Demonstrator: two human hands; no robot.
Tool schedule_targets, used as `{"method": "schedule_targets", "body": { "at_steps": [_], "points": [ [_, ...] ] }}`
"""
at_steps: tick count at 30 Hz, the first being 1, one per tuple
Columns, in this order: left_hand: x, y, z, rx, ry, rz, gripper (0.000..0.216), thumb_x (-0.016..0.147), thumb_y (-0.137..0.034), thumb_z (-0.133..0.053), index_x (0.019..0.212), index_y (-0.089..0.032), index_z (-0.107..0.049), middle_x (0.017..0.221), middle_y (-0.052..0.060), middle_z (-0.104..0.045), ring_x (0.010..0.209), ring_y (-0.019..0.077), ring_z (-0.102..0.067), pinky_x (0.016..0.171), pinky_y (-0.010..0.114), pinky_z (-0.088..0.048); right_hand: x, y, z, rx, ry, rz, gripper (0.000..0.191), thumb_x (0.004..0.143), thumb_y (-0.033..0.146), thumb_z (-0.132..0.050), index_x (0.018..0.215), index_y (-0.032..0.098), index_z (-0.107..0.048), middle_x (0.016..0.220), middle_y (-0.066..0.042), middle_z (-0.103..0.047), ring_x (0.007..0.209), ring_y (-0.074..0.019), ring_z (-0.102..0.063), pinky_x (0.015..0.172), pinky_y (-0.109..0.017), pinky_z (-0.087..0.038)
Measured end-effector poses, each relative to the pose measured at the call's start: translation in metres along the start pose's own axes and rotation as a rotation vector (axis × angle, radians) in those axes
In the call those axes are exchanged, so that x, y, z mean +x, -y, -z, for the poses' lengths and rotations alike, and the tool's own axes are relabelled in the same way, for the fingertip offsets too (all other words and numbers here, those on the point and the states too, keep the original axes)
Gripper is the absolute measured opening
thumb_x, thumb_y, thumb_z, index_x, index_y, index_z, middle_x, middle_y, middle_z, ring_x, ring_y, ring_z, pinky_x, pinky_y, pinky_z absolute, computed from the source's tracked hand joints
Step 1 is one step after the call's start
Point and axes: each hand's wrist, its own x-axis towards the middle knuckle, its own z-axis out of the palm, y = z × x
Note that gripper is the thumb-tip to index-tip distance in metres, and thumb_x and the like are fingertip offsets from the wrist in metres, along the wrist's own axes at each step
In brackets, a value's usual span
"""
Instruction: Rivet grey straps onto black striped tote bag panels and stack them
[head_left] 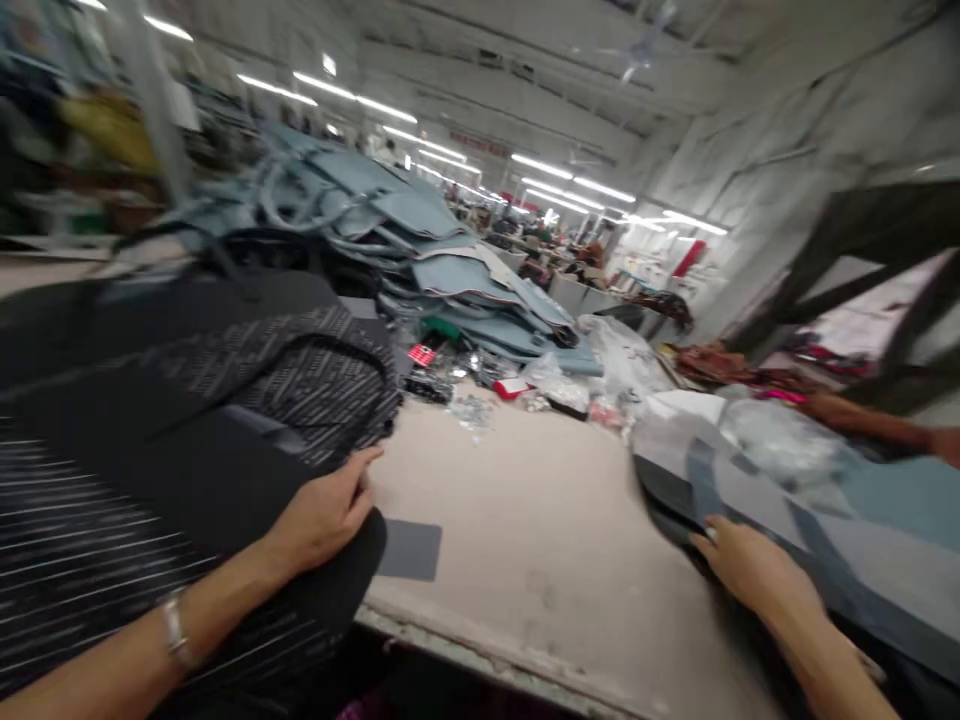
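My left hand (326, 515) rests on a pile of black striped fabric pieces (225, 400) at the left of the worktable (525, 540), fingers curled over the dark edge with the thumb stretched toward the table. My right hand (746, 565) lies against the near end of a grey-blue stack of flat bag panels (787, 510) at the right; its fingers bend under the stack's dark edge. A small dark grey rectangular patch (409, 550) lies on the beige tabletop just right of my left hand. The picture is smeared by motion.
A tall heap of light blue bags with handles (420, 240) stands at the back of the table. Small hardware and plastic bags (555, 385) litter the middle back. Another person's arm (877, 425) reaches in from the right. The table's worn front edge (487, 650) is near me.
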Motion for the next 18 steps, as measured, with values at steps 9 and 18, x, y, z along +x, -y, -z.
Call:
{"method": "schedule_targets", "body": {
  "at_steps": [9, 18],
  "points": [
    [-0.035, -0.042, 0.032, -0.527, 0.112, -0.031, 0.079, 0.091, -0.025, -0.047, 0.157, -0.015, -0.004, 0.110, 0.004, -0.073, 0.097, 0.0165, -0.065, 0.095, 0.031, -0.044, -0.091, 0.156, 0.011, 0.909, -0.268, 0.446, 0.033, 0.085, 0.053, -0.059, 0.095, 0.025, -0.075, 0.087, -0.003, -0.077, 0.082, -0.0215, -0.073, 0.067, -0.027, -0.056],
    [-0.071, -0.053, 0.060, -0.752, 0.423, -0.085, 0.093, 0.080, -0.013, -0.053, 0.158, -0.010, -0.002, 0.116, 0.004, -0.072, 0.107, 0.0186, -0.063, 0.098, 0.029, -0.042, -0.161, 0.264, 0.042, 0.953, -0.217, 1.192, 0.041, 0.095, 0.009, -0.048, 0.129, 0.028, -0.060, 0.112, -0.007, -0.063, 0.092, -0.0149, -0.066, 0.078, -0.025, -0.056]
  ]
}}
